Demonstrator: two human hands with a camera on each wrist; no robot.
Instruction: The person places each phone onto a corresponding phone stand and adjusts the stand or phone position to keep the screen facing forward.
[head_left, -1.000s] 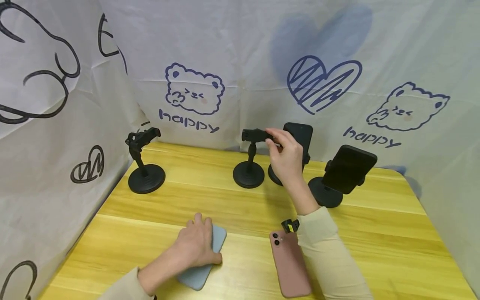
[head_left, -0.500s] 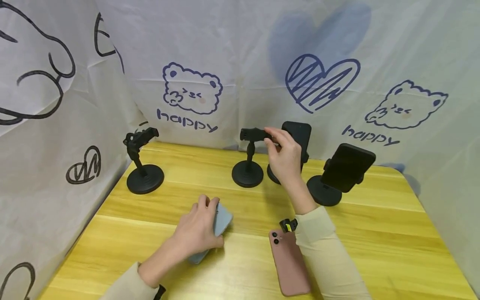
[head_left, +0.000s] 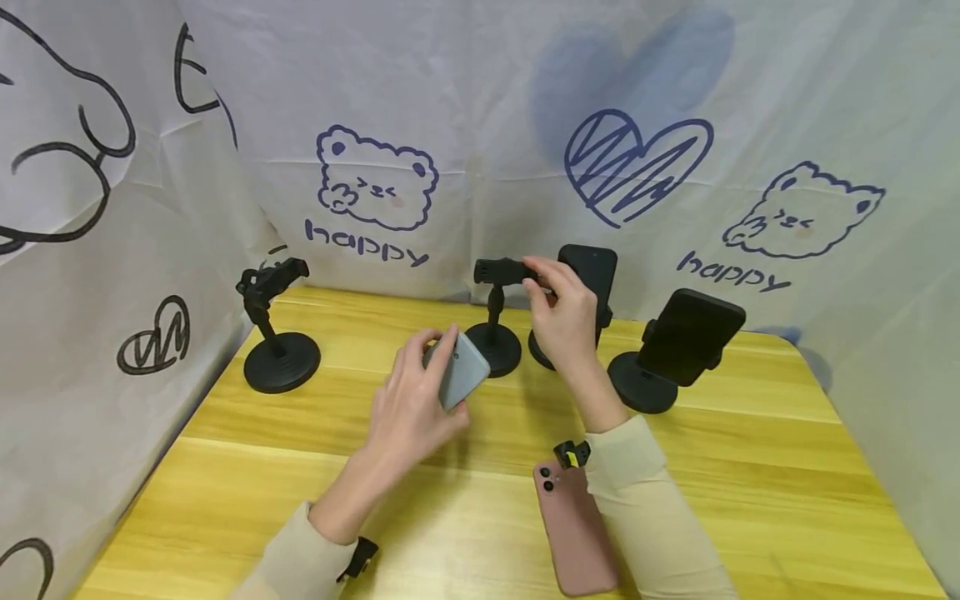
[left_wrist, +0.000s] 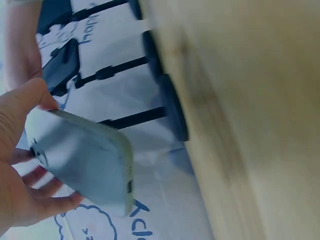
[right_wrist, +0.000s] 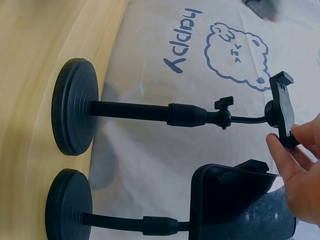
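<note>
My left hand [head_left: 412, 408] grips a pale blue phone [left_wrist: 85, 155] by its long edges, thumb on one side and fingers on the other. The phone is raised off the table, in front of the middle black phone stand [right_wrist: 187, 115]. With thumb and fingertips, my right hand [head_left: 566, 312] pinches one end of that stand's clamp [right_wrist: 285, 110]. No phone sits in this clamp. Behind my right hand, a black phone [head_left: 592, 275] stands in another stand, partly hidden by the hand.
At the right, another stand holds a black phone [head_left: 693, 336]. A stand with a bare clamp [head_left: 276, 283] is at the far left. A pink phone [head_left: 576, 529] lies face down on the wooden table [head_left: 787, 483] by my right sleeve. Printed cloth [head_left: 480, 125] walls the back and sides.
My left hand has lifted the pale blue phone from the table and carried it forward and right towards the middle stand. My right hand keeps hold of the clamp.
</note>
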